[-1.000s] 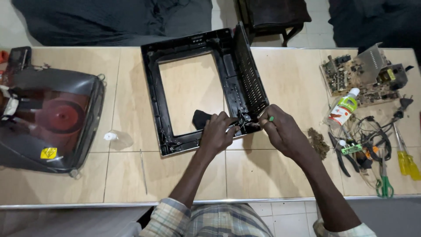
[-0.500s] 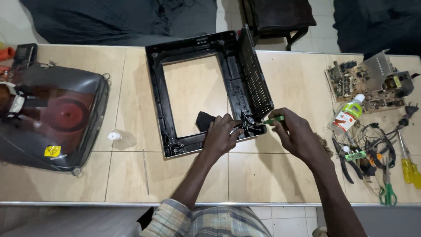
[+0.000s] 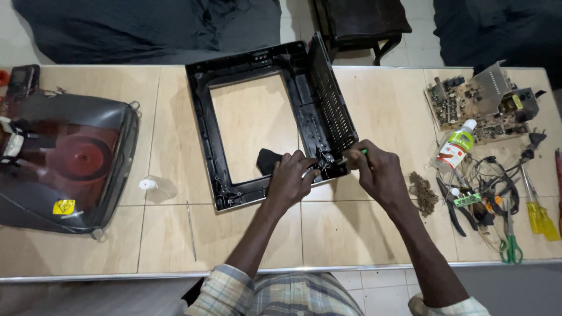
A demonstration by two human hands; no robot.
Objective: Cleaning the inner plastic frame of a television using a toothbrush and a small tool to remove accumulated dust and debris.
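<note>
A screw at the black frame (image 3: 257, 129) near corner is being worked. The frame is gripped by the left hand (image 3: 291, 178); a green-tipped screwdriver (image 3: 354, 154) is clasped in the right hand (image 3: 377, 169). Steady tip alignment is judged necessary next.

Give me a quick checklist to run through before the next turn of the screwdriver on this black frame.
1. Left hand steadies the black frame at its near right corner: ok.
2. Right hand has a grip on the green-handled screwdriver: ok.
3. Screwdriver tip seated in a screw: cannot tell, the fingers hide it.
4. Frame lies flat on the table: ok, though its vented side panel stands up.
5. Loose parts kept away from the hands: ok, the tube sits far left, the circuit board and pliers far right.
</note>
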